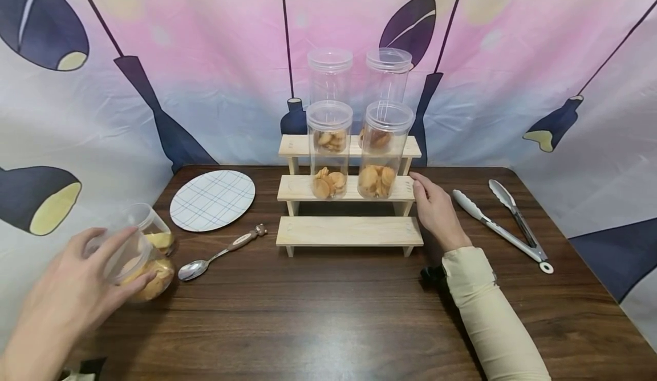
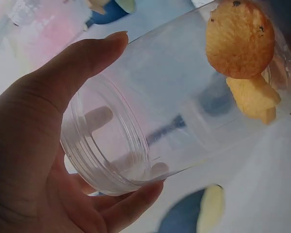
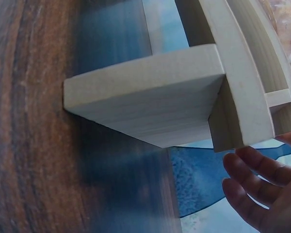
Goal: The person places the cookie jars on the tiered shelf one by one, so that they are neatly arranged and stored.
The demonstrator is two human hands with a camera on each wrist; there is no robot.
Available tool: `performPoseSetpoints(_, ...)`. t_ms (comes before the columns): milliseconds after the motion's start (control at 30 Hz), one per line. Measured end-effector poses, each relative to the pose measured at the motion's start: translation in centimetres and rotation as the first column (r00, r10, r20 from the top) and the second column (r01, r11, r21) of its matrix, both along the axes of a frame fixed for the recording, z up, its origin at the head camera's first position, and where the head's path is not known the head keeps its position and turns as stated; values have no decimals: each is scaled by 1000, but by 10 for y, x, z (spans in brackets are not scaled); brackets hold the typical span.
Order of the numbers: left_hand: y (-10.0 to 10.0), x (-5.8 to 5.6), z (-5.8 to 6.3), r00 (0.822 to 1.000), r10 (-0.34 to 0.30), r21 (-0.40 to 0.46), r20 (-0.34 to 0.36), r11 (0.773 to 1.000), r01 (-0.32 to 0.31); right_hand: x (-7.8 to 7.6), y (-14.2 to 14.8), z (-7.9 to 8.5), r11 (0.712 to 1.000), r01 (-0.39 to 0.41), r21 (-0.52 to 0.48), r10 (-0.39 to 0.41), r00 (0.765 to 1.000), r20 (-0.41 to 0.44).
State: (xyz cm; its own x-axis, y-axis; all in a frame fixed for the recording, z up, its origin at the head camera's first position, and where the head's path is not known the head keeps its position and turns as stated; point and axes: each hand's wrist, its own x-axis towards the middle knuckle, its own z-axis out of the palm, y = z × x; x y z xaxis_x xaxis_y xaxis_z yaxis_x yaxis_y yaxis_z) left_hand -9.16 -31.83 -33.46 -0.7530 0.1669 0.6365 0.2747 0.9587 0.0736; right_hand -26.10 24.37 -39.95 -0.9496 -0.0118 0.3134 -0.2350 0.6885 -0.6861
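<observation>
On the left, my left hand (image 1: 77, 284) grips a tilted clear plastic jar (image 1: 154, 281) with cookies at its bottom. The left wrist view shows the thumb and fingers around the jar's ridged lid end (image 2: 106, 141), with cookies (image 2: 240, 41) at the far end. Another clear jar (image 1: 146, 219) with yellowish pieces stands just behind it. My right hand (image 1: 436, 213) is at the right end of a three-step wooden stand (image 1: 349, 231), beside the middle step, its fingers loosely bent in the right wrist view. Two cookie jars (image 1: 331, 153) stand on the middle step, two more (image 1: 388, 78) on the top step.
A round checked plate (image 1: 213, 201) lies at the back left of the brown table (image 1: 308, 324). A spoon (image 1: 220, 254) with a bear-tipped handle lies left of the stand. Metal tongs (image 1: 508, 227) lie spread at the right. A patterned cloth (image 1: 215, 39) hangs behind.
</observation>
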Motion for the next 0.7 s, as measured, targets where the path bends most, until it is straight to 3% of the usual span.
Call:
performPoseSetpoints(300,44,-14,20,990,-136,-31,-27,990,136,1,0,0,1000,-8,-8,8,1000,13)
performPoseSetpoints(533,77,-26,32,983,-164,-48,86,984,169,1,0,-1,1000,0,-8,0,1000,10)
performPoseSetpoints(700,100,-38,37,960,-277,-66,34,958,279,1,-1,1,1000,-6,-7,6,1000,24)
